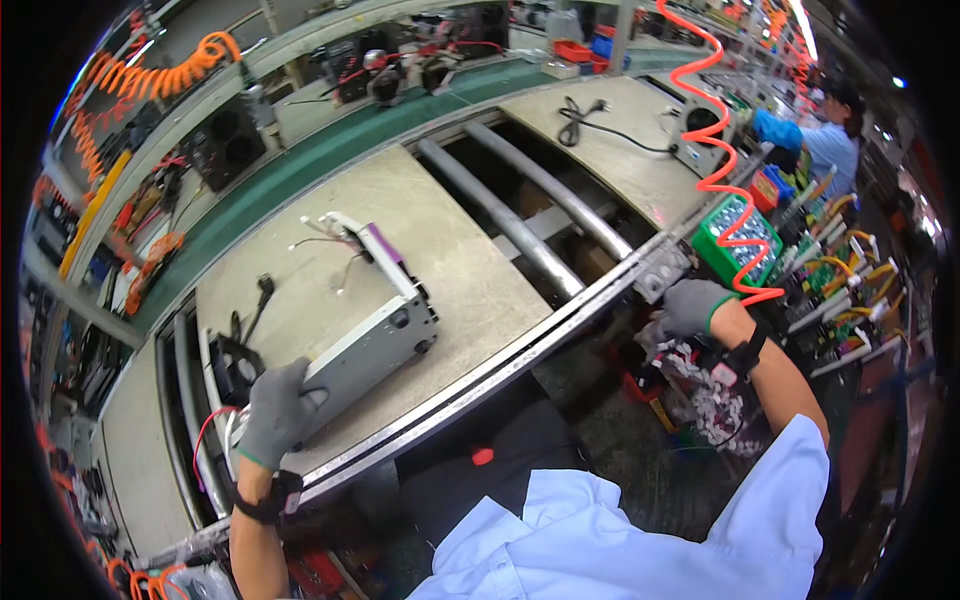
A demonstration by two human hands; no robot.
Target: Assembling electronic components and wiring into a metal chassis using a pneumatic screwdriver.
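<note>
My left hand (pixel 278 410), in a grey glove, grips the near left corner of a grey metal chassis (pixel 372 345). The chassis stands on a pale board (pixel 470 335), its long side wall toward me. A black fan (pixel 236 368) sits at its left end, and a purple strip (pixel 384 243) runs along its right end. Inside it a black plug (pixel 264 287) and loose thin wires show. Off to the right, my gloved right hand (pixel 692 308) reaches down past the rail, fingers curled above a bag of small white parts (pixel 715 405). What its fingertips hold is hidden.
Metal rollers (pixel 500 215) show between the boards. A second board (pixel 600 120) carries a black power cord (pixel 590 125). A coiled orange hose (pixel 705 130) hangs by a green bin (pixel 738 240) of small metal parts. Another person (pixel 830 135) works at the far right.
</note>
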